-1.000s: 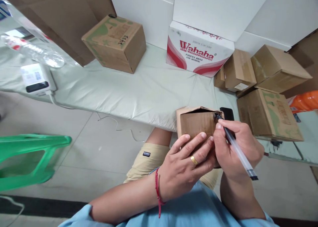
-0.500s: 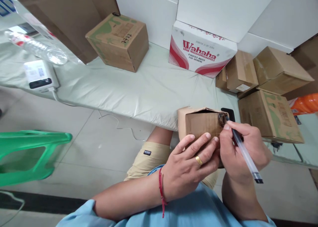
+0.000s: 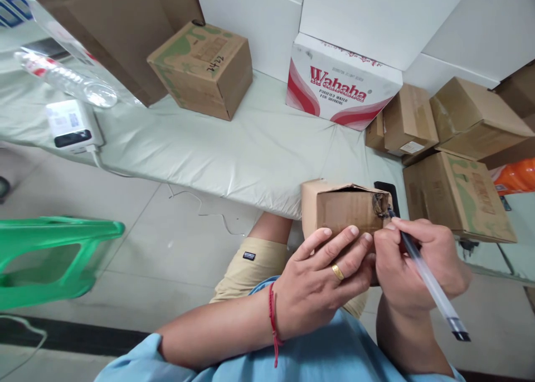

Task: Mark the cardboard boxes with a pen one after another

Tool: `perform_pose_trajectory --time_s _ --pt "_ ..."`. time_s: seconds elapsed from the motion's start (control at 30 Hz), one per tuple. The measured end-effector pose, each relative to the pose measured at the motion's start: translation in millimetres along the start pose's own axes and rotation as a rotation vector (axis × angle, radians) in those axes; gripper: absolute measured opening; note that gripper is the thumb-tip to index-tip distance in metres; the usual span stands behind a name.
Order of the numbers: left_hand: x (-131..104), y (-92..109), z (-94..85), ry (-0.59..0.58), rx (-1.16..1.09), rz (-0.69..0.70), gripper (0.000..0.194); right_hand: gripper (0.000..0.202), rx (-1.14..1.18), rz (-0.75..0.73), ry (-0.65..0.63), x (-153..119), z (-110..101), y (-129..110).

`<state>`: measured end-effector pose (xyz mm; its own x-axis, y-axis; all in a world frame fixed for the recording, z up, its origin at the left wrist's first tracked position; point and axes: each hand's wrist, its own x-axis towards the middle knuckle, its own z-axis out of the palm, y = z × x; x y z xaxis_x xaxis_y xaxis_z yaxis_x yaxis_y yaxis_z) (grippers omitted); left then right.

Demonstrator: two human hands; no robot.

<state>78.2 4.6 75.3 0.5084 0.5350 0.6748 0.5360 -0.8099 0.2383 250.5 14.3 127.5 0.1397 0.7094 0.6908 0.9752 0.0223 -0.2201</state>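
Observation:
A small cardboard box (image 3: 346, 208) sits by the table's front edge in the head view, with a dark gap under its top flap. Its upper right corner is torn and dark (image 3: 381, 204). My left hand (image 3: 324, 270) lies over the box's near part, fingers stretched out and spread; a gold ring and a red cord bracelet are on it. In a writing grip, my right hand (image 3: 420, 259) is closed around a pen (image 3: 437, 293) with a clear barrel and dark end. The pen's tip is at the torn corner, where the fingertips partly hide the contact.
On the cloth-covered table (image 3: 200, 153) stand a white and red carton (image 3: 340, 83), a box marked 2422 (image 3: 203, 72) and several brown boxes (image 3: 460, 195). A power bank (image 3: 75, 125), plastic bottle (image 3: 67, 78), black phone-like object (image 3: 388, 191) and orange bottle (image 3: 516, 177) lie around. A green stool (image 3: 62, 262) stands left.
My right hand and the pen have shifted slightly right and down, and the pen's rear end has swung down and to the right. My left hand stays on the box.

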Motion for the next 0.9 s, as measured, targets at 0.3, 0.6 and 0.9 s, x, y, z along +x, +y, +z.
perform_pose_trajectory --time_s 0.3,0.6,0.9 --pt "-3 1 -1.2 -0.008 -0.010 -0.001 0.035 0.008 0.231 0.038 -0.042 -6 -4 1" --pt "0 -16 -8.1 0.062 -0.027 -0.112 0.039 0.016 0.231 0.088 0.207 4 52 54" --pt "10 -26 -3.5 0.040 -0.086 0.004 0.031 0.049 0.038 0.194 -0.601 -22 128 114"
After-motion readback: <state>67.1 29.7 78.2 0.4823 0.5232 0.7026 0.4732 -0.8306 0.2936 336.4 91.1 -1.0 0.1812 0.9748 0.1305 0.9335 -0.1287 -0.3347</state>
